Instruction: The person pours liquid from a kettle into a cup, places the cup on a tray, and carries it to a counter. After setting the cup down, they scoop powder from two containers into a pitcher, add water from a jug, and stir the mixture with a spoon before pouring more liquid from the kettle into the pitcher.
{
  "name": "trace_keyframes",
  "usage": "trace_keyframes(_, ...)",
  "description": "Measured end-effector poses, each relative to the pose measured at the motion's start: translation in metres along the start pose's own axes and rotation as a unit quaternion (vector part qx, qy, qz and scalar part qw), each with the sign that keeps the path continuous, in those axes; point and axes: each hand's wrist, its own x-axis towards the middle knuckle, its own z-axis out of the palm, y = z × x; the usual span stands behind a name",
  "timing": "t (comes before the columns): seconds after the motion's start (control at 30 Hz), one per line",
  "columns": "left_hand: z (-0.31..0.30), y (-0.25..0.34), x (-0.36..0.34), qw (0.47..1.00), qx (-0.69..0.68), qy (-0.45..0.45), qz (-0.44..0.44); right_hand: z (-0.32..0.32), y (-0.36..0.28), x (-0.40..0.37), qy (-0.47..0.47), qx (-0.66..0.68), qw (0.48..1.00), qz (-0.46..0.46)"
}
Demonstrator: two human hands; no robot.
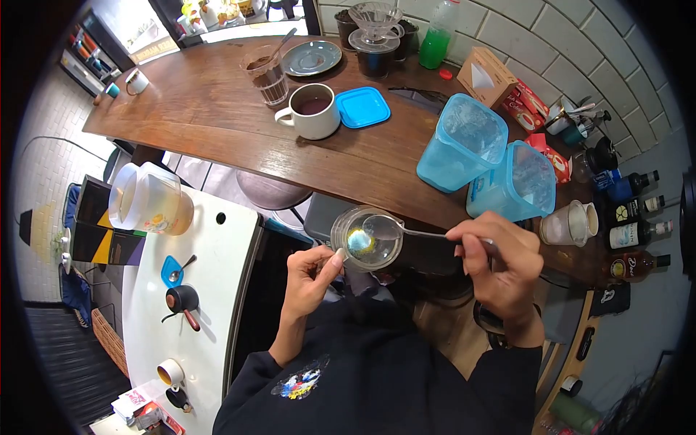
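Jar [378, 255], round, clear, possibly glass, sits in left hand [310, 281], right hand [505, 267] gripping slim spoon [426, 233], with open room before edge of wooden counter [210, 109].

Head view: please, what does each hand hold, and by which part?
Left hand: the clear container, at its side; right hand: the spoon, by its handle.

The person wore a black top [391, 362], its cloth dark and soft-looking across the front. The left sleeve [243, 380] and the right sleeve [509, 380] were long and plain, in the same black, each ending short of the wrist, so that part of the forearm showed below it. On the left of the chest sat a colourful print [301, 378], irregular in outline, in white, blue, red and yellow; its motif was too blurred to tell.
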Motion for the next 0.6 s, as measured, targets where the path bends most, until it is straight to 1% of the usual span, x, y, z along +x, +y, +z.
trace_keyframes(0.1,0.001,0.0,0.0,1.0,0.004,0.003,-0.006,-0.001,-0.002,0.0,-0.035,-0.042,0.995,-0.087)
trace_keyframes(0.13,0.001,0.0,0.0,1.0,0.004,0.001,-0.007,-0.002,-0.003,0.0,-0.034,-0.042,0.995,-0.086)
trace_keyframes(0.23,0.001,-0.002,0.001,1.0,0.007,0.002,-0.003,-0.002,-0.005,-0.003,-0.098,-0.056,0.985,-0.13)
trace_keyframes(0.33,0.0,-0.003,0.0,1.0,-0.015,-0.004,0.019,-0.007,-0.007,-0.005,-0.095,-0.045,0.983,-0.148)
trace_keyframes(0.4,-0.005,-0.002,-0.001,0.999,0.005,-0.03,-0.016,-0.009,-0.009,-0.006,-0.095,-0.052,0.982,-0.154)
trace_keyframes(0.47,-0.006,-0.005,-0.001,0.999,0.0,-0.035,-0.012,-0.012,-0.011,-0.008,-0.093,-0.059,0.981,-0.159)
trace_keyframes(0.53,-0.003,-0.006,0.0,0.999,-0.006,-0.04,-0.008,-0.018,-0.011,-0.01,-0.052,-0.058,0.982,-0.171)
trace_keyframes(0.6,0.004,-0.004,0.002,0.999,-0.031,-0.013,0.035,-0.018,-0.013,-0.013,-0.048,-0.057,0.984,-0.164)
